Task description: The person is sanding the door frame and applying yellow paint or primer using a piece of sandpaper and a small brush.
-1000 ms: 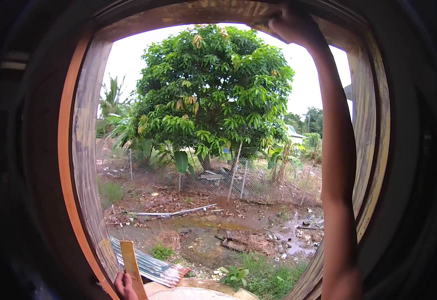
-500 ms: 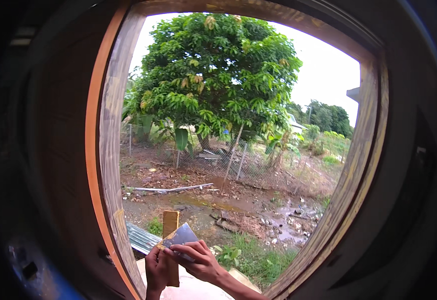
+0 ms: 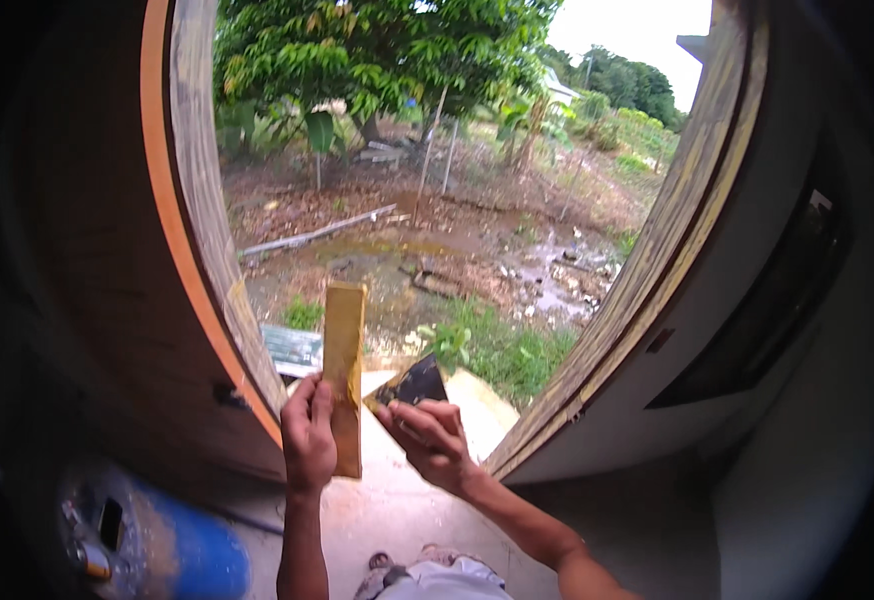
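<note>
My left hand (image 3: pixel 307 432) grips a flat yellow-brown wooden board (image 3: pixel 344 335) by its left side, holding it upright. A smear of yellowish paste shows on its face near my fingers. In my right hand (image 3: pixel 433 440) is a putty scraper (image 3: pixel 421 382) with a dark, flat, wedge-shaped blade. Yellowish paste clings along the blade's left edge. The scraper is just right of the board, with its left corner close to the board's edge; whether they touch I cannot tell. My right fingers cover the scraper's lower part.
Both hands are in front of a doorway with a weathered wooden frame (image 3: pixel 647 300). An orange-edged door (image 3: pixel 162 170) stands at left, with a blue drum (image 3: pixel 207 560) below it. Outside are a pale slab, a corrugated sheet (image 3: pixel 292 348), grass (image 3: pixel 517 350) and muddy ground.
The view has tipped downward. The scraper has come away from the board to its right, its blade now turned darker side up. The board now shows more of its length, still in my left hand.
</note>
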Tool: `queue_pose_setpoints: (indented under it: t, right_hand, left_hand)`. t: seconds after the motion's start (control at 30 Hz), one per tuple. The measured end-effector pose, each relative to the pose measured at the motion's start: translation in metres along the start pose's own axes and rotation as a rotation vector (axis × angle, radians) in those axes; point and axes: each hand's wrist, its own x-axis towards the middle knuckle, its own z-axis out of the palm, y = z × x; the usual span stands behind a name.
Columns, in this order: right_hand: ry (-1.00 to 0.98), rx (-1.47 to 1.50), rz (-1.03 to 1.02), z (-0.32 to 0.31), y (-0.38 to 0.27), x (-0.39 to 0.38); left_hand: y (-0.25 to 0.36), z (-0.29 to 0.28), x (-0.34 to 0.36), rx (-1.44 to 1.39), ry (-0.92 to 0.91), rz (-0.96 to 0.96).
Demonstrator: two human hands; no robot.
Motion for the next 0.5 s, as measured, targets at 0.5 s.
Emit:
queue_pose_setpoints:
  t: [0.5]
  right_hand:
    - [-0.345, 0.197, 0.43, -0.109, 0.021, 0.038]
  left_hand:
    - [0.029, 0.088, -0.022, 0.462, 0.019, 0.329]
